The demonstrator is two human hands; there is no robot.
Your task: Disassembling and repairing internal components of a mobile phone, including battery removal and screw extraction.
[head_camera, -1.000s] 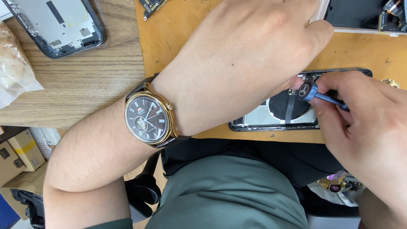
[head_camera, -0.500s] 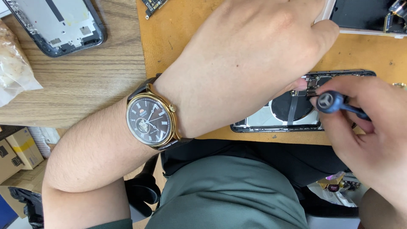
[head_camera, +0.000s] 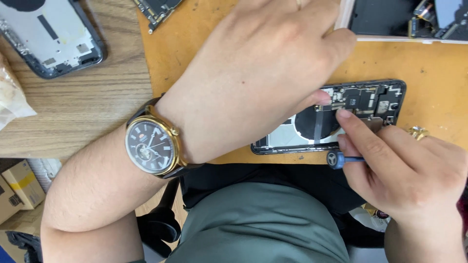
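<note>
An opened black phone (head_camera: 363, 104) lies on an orange mat (head_camera: 195, 53), its boards and a round black coil showing. My left hand (head_camera: 258, 73) reaches over it from the left, palm down, fingertips pressing on the phone's inner parts. A gold-rimmed wristwatch (head_camera: 153, 146) with a dark dial sits on that wrist. My right hand (head_camera: 404, 165) comes in from the right, its forefinger touching the phone's interior. It grips a small blue-handled screwdriver (head_camera: 341, 159), held low by the phone's near edge.
A bare grey phone housing (head_camera: 46, 36) lies on the wooden table at top left. Another opened device (head_camera: 404, 19) sits at top right, a circuit part (head_camera: 156, 9) at top centre. A plastic bag (head_camera: 9, 97) is at the left edge, cardboard boxes (head_camera: 17, 187) below.
My right hand has drawn the screwdriver down and away from the phone's inside to its near edge. Its forefinger now rests on the interior. My left hand stays over the phone.
</note>
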